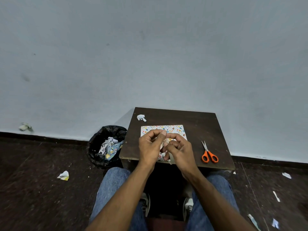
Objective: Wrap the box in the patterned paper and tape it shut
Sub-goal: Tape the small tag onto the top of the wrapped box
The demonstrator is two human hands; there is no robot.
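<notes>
patterned-paper-wrapped flat box (162, 130) lay on the small dark wooden table (191, 129). above its near half, left hand (149, 147) and right hand (180, 150) pinched a pale strip of tape (171, 160) between curled fingers. orange-handled scissors (208, 154) lay to the right; a black-lined bin (106, 145) stood left.

Wrapped box (162, 129), covered in patterned paper, lies flat on dark wooden tabletop (191, 124); left hand (150, 145) and right hand (179, 148) are held together above its near half, fingers (162, 133) curled and pinching a pale strip, apparently tape (171, 160). Orange-handled scissors (209, 154) lie shut on the tabletop to the right, apart from the box; a crumpled white paper scrap (141, 117) sits near the far left corner. Black-lined bin (106, 145) of paper shreds stands on the floor (33, 189) just left of the tabletop, with more scraps scattered around.
</notes>
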